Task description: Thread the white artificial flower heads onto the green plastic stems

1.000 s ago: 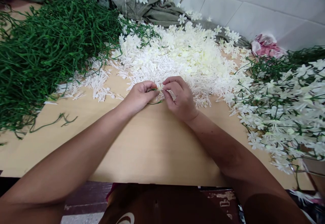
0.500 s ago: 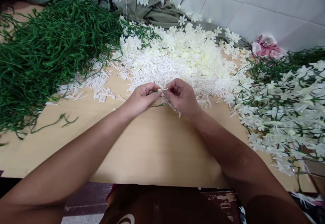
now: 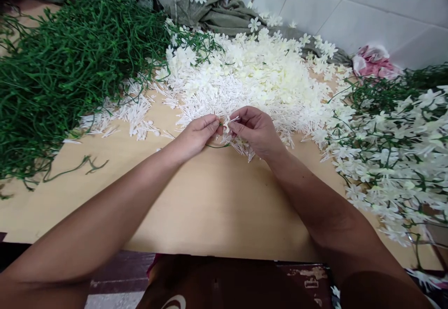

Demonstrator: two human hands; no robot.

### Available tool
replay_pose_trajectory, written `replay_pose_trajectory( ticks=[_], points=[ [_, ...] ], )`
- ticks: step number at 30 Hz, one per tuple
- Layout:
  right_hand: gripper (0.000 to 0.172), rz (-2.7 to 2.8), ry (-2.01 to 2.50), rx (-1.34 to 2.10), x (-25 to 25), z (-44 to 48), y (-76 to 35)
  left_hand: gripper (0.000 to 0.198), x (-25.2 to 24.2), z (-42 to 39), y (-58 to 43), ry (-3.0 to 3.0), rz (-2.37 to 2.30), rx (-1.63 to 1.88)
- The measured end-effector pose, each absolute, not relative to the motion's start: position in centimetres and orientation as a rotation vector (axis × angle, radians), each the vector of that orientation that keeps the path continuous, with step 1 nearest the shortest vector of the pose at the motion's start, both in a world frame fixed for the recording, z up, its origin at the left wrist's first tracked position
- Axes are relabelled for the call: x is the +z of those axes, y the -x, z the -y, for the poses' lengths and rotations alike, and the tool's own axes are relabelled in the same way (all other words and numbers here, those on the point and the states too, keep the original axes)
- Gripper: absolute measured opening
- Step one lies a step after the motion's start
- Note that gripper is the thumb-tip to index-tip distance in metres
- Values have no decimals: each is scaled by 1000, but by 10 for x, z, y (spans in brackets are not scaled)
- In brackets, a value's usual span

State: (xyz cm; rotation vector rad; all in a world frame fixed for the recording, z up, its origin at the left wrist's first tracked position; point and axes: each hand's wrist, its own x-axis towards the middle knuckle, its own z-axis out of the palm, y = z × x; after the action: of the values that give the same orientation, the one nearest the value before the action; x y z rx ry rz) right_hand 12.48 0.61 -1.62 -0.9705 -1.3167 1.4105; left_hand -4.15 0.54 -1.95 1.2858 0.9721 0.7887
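Note:
My left hand is closed in a pinch on a green artificial flower stem, whose thin tail curves out below the fingers. Just to its right, my right hand pinches a small white stick-like flower piece between thumb and forefinger. A narrow gap lies between the two sets of fingertips. Both hands hover at the near edge of a heap of white flower sticks. Pale artificial petals are piled behind that heap. The exact shape of what the fingertips hold is partly hidden.
A big tangle of green stems covers the left of the tan board. Assembled white flowers on stems are heaped at the right. Grey-green sacking and a pink-white bag lie along the tiled wall.
My right hand has shifted slightly right, opening a small gap from my left fingertips, which it met around a white flower piece before. My left hand has barely moved.

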Motion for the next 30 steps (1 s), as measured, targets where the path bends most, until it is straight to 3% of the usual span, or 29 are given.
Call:
replay_pose_trajectory(
  ticks=[16,30],
  points=[
    [40,1329,996,1467,-18,-8,-130,36,-18,-5,40,-1456,-899,750],
    [34,1549,977,1224,-16,-4,-129,30,-18,-5,42,-1584,-948,721]
  ],
)
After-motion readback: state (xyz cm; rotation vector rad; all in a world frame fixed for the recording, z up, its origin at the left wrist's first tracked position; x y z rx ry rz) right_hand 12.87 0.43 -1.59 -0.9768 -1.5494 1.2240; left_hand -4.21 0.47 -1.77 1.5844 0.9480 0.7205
